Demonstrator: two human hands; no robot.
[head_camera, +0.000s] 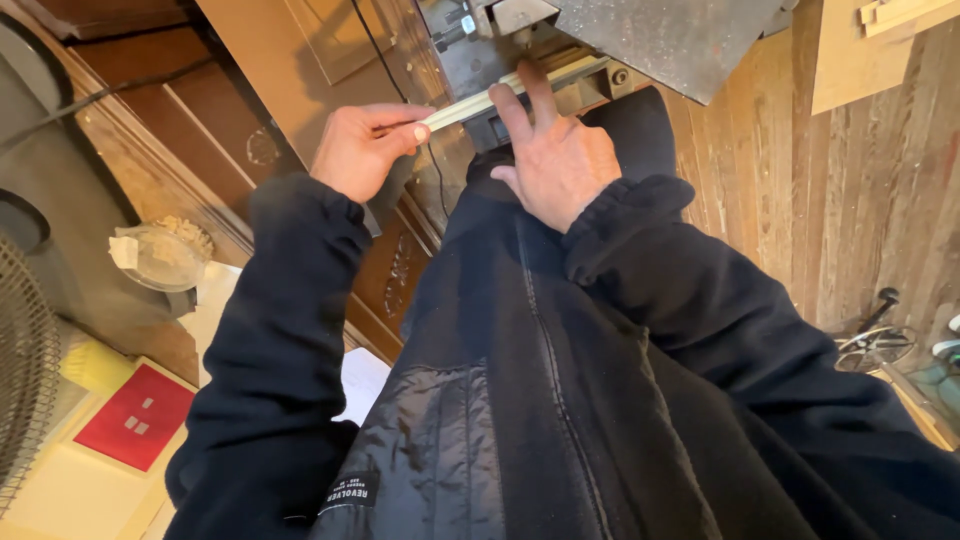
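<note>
A thin pale strip of wood (470, 103) lies across the edge of a grey machine table (680, 40) near the top of the head view. My left hand (362, 148) pinches the strip's near end between thumb and fingers. My right hand (555, 150) rests flat on the strip further along, two fingers stretched out and pressing it against the machine. Both arms are in dark sleeves, and my dark jacket fills the lower middle.
A brown wooden cabinet (250, 90) stands at left with a black cable (380, 60) running down it. A clear plastic tub (160, 255), a red card (135, 418) and a fan grille (25, 370) sit lower left. Plank floor (870, 200) lies at right.
</note>
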